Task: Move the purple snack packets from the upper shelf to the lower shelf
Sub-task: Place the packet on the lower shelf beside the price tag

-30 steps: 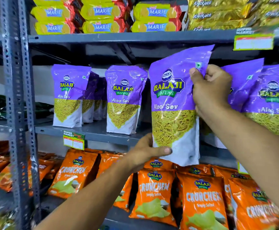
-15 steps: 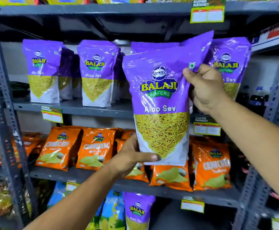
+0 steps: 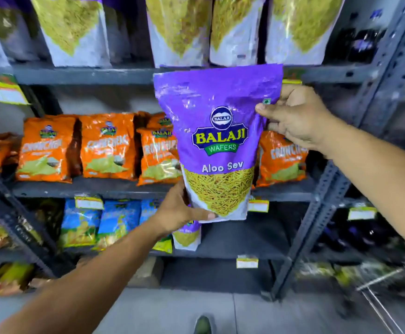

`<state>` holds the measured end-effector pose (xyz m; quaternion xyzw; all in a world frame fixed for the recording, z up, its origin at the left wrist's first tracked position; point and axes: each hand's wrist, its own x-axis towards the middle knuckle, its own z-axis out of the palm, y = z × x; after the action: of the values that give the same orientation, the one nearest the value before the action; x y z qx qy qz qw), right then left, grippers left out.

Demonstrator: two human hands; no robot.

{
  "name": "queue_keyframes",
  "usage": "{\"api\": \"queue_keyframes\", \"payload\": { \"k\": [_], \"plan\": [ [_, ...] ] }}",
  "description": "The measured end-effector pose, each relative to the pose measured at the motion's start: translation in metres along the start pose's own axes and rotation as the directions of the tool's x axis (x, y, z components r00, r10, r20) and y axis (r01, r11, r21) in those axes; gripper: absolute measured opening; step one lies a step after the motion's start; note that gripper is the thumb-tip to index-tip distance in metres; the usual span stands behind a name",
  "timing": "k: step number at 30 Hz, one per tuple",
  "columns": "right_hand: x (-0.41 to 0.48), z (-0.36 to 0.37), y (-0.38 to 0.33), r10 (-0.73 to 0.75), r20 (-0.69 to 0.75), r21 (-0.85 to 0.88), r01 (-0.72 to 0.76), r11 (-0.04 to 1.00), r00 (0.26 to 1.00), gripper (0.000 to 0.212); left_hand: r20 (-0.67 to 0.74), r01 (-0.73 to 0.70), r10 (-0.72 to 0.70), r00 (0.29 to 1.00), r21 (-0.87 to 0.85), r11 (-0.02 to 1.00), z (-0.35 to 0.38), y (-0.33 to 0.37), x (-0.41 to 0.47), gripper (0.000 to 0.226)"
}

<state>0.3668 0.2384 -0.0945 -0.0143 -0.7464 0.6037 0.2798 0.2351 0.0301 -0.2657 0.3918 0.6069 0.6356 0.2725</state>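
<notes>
I hold a purple Aloo Sev packet [image 3: 217, 141] upright in front of the shelves with both hands. My right hand [image 3: 295, 119] pinches its upper right edge. My left hand [image 3: 182, 208] grips its bottom left corner. Several more purple packets [image 3: 177, 30] stand on the upper shelf [image 3: 81, 74] at the top of the view. On the lower shelf [image 3: 247, 239] another purple packet [image 3: 187, 237] stands, partly hidden behind my left hand and the held packet.
Orange Crunchex packets [image 3: 107, 145] fill the middle shelf [image 3: 93, 189]. Blue packets [image 3: 117, 220] stand at the left of the lower shelf. Grey perforated uprights [image 3: 336, 184] frame the rack. Price tags hang on the shelf edges. Grey floor lies below.
The held packet has come down from upper-shelf level to in front of the middle shelf. My view has tilted down, showing the lower shelf and floor. Both hands keep their grip.
</notes>
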Motion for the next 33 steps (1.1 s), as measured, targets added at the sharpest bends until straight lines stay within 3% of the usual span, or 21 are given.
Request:
{"api": "queue_keyframes", "payload": {
  "k": [7,12,16,21,25,30,33],
  "plan": [
    [-0.027,-0.008,0.088,0.249,0.011,-0.123,-0.246,0.961,0.968,0.025,-0.108,0.29,-0.274,0.956,0.175,0.941,0.009,-0.101,0.006,0.088],
    [-0.049,-0.012,0.168,0.355,-0.012,-0.182,-0.351,0.918,0.935,0.03,-0.132,0.429,-0.411,0.902,0.169,0.888,0.021,-0.174,0.014,0.077],
    [-0.075,-0.015,0.241,0.415,-0.056,-0.279,-0.413,0.867,0.908,0.031,-0.126,0.555,-0.54,0.832,0.2,0.808,0.032,-0.257,0.018,0.089],
    [-0.101,-0.015,0.324,0.411,-0.205,-0.375,-0.459,0.805,0.888,0.027,-0.156,0.61,-0.594,0.789,0.315,0.727,0.048,-0.316,0.031,0.073],
    [-0.114,-0.014,0.374,0.402,-0.299,-0.445,-0.5,0.743,0.865,0.016,-0.182,0.574,-0.566,0.804,0.489,0.657,0.05,-0.364,0.041,0.074],
    [-0.12,-0.016,0.435,0.455,-0.441,-0.317,-0.608,0.728,0.774,0.008,-0.224,0.536,-0.502,0.835,0.534,0.654,0.045,-0.405,0.063,0.083],
    [-0.11,-0.014,0.457,0.522,-0.448,-0.191,-0.649,0.737,0.725,0.016,-0.257,0.547,-0.488,0.834,0.504,0.668,0.04,-0.421,0.079,0.083]
  ]
}}
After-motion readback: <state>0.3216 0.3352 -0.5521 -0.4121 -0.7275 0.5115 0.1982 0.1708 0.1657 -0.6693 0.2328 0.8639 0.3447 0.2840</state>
